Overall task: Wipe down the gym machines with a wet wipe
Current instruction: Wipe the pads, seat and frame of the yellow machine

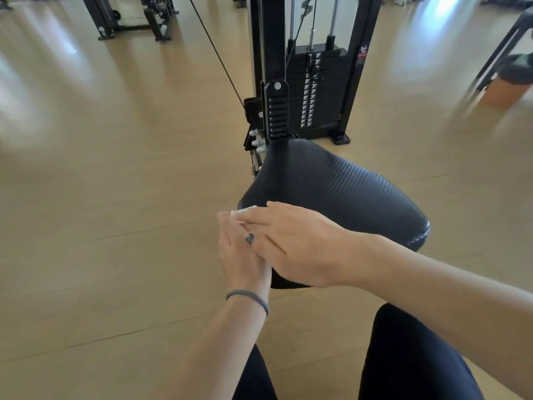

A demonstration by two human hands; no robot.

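Observation:
A black padded seat [340, 192] of a cable weight machine [314, 82] fills the middle of the view. My right hand [291, 243] lies flat, fingers straight, over the seat's near-left edge. Only a sliver of a white wet wipe [243, 210] shows under its fingertips. My left hand [239, 255], with a dark band on the wrist, sits just left of the seat, fingers straight, partly under the right hand and touching it. Most of the wipe is hidden between the two hands.
The weight stack and black frame stand right behind the seat, with a cable [216, 53] running up to the left. Other black gym machines [132, 18] stand at the back left, another frame [501, 59] at the right. Tan wooden floor surrounds everything. My dark-clad legs [403, 356] are at the bottom.

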